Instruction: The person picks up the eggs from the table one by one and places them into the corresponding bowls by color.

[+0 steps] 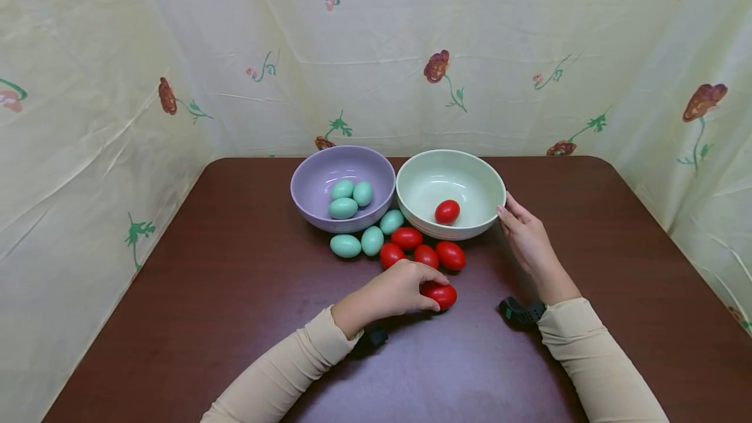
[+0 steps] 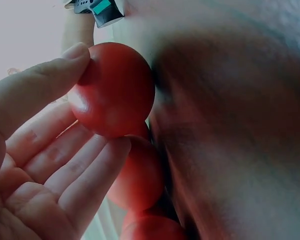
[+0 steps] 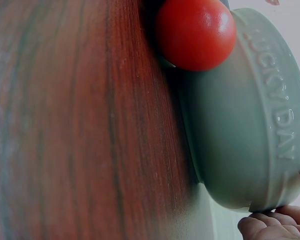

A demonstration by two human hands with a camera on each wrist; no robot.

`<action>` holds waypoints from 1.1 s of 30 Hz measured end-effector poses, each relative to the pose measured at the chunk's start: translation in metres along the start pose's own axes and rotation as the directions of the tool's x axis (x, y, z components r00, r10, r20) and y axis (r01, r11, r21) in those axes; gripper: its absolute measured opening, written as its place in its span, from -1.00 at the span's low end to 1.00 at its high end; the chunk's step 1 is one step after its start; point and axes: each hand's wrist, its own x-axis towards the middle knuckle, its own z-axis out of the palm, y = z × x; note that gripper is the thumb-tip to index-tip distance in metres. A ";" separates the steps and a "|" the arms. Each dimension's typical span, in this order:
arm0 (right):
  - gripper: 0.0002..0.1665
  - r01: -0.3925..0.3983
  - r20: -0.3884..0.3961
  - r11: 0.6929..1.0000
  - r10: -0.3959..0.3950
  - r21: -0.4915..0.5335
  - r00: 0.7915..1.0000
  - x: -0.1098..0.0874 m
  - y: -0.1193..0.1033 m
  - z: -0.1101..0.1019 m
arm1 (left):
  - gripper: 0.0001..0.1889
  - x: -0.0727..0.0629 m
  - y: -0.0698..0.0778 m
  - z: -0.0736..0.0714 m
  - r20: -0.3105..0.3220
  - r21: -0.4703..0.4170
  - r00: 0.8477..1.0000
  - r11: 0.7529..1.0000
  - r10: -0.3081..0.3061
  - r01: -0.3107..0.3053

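Observation:
My left hand pinches a red toy egg between thumb and fingertips, low over the table in front of the other eggs. In the left wrist view the held egg sits between the thumb and the fingers. At the right side of the light green bowl, my right hand grips the rim, thumb on top and fingers along the outside wall. One red egg lies in that bowl. Several more red eggs are grouped on the table just before it.
To the left stands a purple bowl with three mint eggs inside, beside the green bowl. Three other mint eggs lie on the brown table at its front. A flowered cloth hangs behind the table.

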 end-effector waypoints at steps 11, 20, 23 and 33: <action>-0.20 0.003 0.001 1.000 -0.003 -0.010 1.000 0.001 0.002 -0.002 | -0.61 0.000 0.004 -0.001 0.010 0.035 1.000 0.999 -0.024 0.024; -0.15 0.002 0.000 1.000 -0.002 -0.002 1.000 0.001 0.003 -0.001 | -0.63 0.000 0.004 0.000 -0.005 0.036 1.000 0.999 -0.021 0.021; -0.15 0.004 -0.001 1.000 -0.004 -0.018 1.000 0.001 0.002 -0.002 | -0.64 0.000 0.005 0.001 -0.009 0.043 1.000 0.999 -0.019 0.019; -0.17 0.005 -0.002 1.000 -0.005 -0.021 1.000 0.002 0.002 -0.002 | -0.63 -0.001 0.006 -0.002 -0.033 0.039 0.999 0.999 -0.011 0.012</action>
